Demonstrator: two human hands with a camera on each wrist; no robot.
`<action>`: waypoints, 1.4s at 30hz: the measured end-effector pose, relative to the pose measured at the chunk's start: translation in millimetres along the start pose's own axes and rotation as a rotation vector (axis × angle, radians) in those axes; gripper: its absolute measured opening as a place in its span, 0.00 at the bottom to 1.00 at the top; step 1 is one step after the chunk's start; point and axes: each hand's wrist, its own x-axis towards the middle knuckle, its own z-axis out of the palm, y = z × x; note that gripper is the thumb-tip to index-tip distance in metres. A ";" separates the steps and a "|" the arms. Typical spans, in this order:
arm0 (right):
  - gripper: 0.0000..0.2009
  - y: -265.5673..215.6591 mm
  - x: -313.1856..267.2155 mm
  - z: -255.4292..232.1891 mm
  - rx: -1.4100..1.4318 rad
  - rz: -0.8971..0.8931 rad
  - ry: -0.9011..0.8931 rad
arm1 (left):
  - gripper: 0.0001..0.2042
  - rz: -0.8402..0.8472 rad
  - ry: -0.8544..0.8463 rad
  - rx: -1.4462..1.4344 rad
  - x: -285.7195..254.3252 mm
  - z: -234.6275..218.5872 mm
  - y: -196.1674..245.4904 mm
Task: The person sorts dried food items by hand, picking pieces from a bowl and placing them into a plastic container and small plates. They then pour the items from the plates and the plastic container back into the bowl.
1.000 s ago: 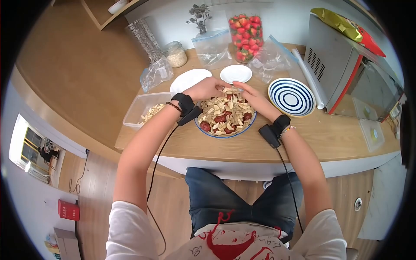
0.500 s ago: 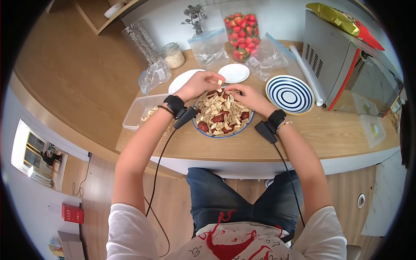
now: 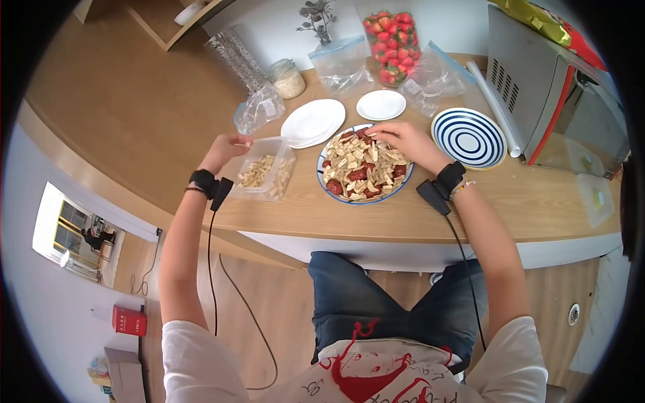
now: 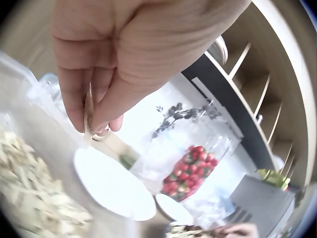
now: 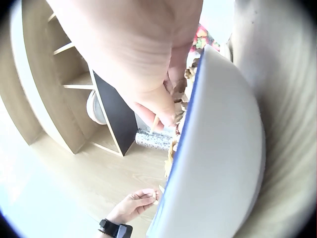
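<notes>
Over the plastic container (image 3: pixel 232 190) of pale dried slices (image 3: pixel 256 171), my left hand (image 3: pixel 227 152) pinches one thin pale slice (image 4: pixel 89 113) between thumb and fingers. A blue-rimmed bowl (image 5: pixel 218 144) to its right is heaped with more pale dried slices (image 3: pixel 363 156) and wrinkled red dates (image 3: pixel 334 187). My right hand (image 3: pixel 410 141) is over the bowl's far right side, fingertips right at the heap. In the right wrist view, its thumb and finger pinch a small pale slice (image 5: pixel 156 122) beside the rim.
Behind the bowl are white plates (image 3: pixel 313 123), a small white plate (image 3: pixel 381 105), clear bags (image 3: pixel 341 67) and a bag of strawberries (image 3: pixel 392 48). A jar (image 3: pixel 285 79) stands back left. To the right are a blue-striped plate (image 3: pixel 468 138), a clear roll (image 3: pixel 494 107) and an oven (image 3: pixel 537 87).
My left hand has moved left from above the bowl to the plastic container. My right hand has stayed at the bowl's far side. The head view has shifted slightly.
</notes>
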 end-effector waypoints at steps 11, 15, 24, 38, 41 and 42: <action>0.13 1.7 9.8 -1.0 0.414 0.092 0.219 | 0.13 0.213 0.225 -0.125 -11.6 41.7 33.8; 0.13 -8.3 7.4 2.7 0.568 0.154 0.264 | 0.17 0.200 -0.198 -0.936 -24.5 102.1 109.4; 0.13 -14.9 2.7 12.2 0.494 0.085 0.211 | 0.21 -0.280 -0.572 -1.810 -7.0 196.5 185.3; 0.17 -13.2 0.7 9.3 0.513 -0.058 0.185 | 0.16 -0.346 -0.593 -1.934 -13.5 178.0 162.2; 0.17 -4.8 1.1 4.4 0.413 -0.052 0.230 | 0.17 -0.248 -0.575 -1.915 -24.3 160.4 145.8; 0.15 -4.8 0.4 3.1 0.379 -0.045 0.260 | 0.16 -0.195 -0.535 -1.876 -28.3 151.1 139.2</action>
